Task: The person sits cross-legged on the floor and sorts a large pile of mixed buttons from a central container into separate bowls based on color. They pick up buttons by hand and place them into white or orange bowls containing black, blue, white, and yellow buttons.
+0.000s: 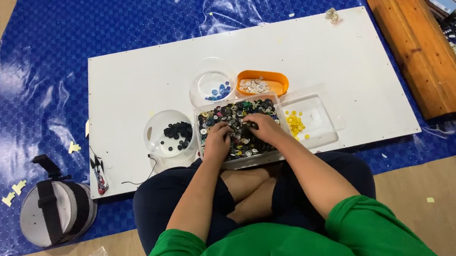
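Head view: I look straight down on a seated, cross-legged person in green sleeves, working at a low white board [127, 82] on a blue tarp [42, 45].
Left hand [217, 142]: knuckles up, fingers curled down into the mixed buttons; I cannot tell whether they pinch one.
Right hand [263, 128]: just beside the left hand, fingers bent and buried in the same pile; pinch or rake, I cannot tell.
Mixed-button tray [240, 163]: clear, rectangular, under both hands and nearest the lap, likely so both hands reach it equally; heaped with dark and assorted buttons.
Black-button bowl [155, 129]: clear, round, just outside the left hand.
Blue-button bowl [205, 76]: clear, round, beyond the left hand's fingertips.
Orange dish [279, 78]: oval, beyond the right hand, holding white and cream buttons.
Yellow-button tray [322, 116]: clear, shallow, just outside the right hand.
Arrangement: one colour per container, ringed close about the hands, which I judge keeps each drop short.
Headgear [55, 212]: grey with black strap, on the tarp well outside the left elbow.
Wooden plank [422, 42]: well beyond the right hand, off the board.
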